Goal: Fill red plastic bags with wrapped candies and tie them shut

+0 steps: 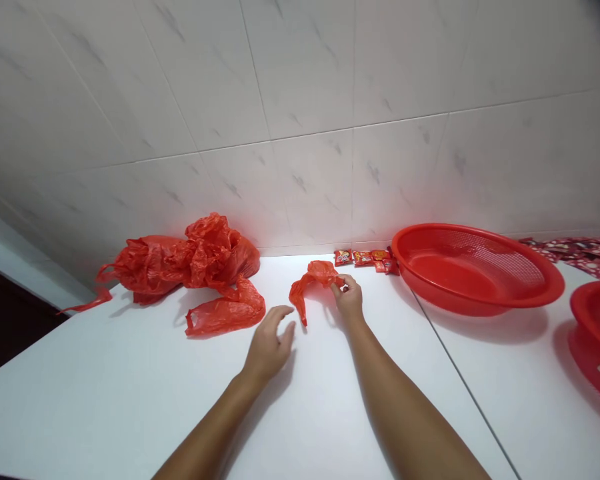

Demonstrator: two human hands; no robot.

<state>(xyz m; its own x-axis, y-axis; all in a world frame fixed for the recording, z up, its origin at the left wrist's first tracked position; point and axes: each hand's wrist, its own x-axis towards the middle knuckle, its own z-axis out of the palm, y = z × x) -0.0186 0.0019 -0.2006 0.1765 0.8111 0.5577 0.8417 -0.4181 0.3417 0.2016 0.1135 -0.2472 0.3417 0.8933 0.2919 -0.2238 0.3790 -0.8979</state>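
Red plastic bag (313, 283), thin and crumpled, sits mid-frame on the white table (130, 387), one edge clamped in the right hand's (349, 298) fingertips; a tight, narrow pinch suits film this slippery. Left hand (269, 347) open, fingers spread, apart from the bag. Red bag heap (180, 260) and flat red bag (225, 310) to the left; snack sachets (363, 259) and red basket (473, 267) upper right.

kitchen-like room: tiled wall (300, 133), white counter (130, 373)
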